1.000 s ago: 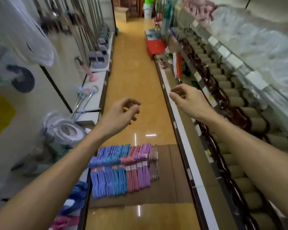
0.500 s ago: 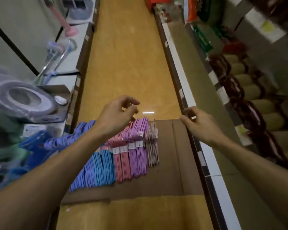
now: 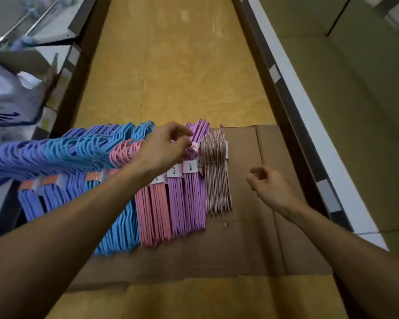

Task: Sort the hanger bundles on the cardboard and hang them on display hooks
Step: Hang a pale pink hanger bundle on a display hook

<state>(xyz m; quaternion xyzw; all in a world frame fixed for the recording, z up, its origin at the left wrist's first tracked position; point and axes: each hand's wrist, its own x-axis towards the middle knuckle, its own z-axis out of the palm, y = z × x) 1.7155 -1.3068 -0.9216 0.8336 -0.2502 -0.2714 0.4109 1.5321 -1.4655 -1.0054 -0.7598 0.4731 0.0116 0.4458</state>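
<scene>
Left hand (image 3: 164, 150), fingers loosely curled, reaches the purple bundle (image 3: 189, 192) at the cardboard's (image 3: 274, 226) far edge — grip its hook ends squarely — right hand (image 3: 270, 185) idle, empty.

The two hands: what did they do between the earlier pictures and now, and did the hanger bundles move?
The left hand came down from mid-air to the hook ends of the purple plastic hanger bundles, fingers curled; a grip is not clear. The right hand dropped low over the brown cardboard sheet, holding nothing. The blue, pink, purple and pale striped hanger bundles lie in the same row.
</scene>
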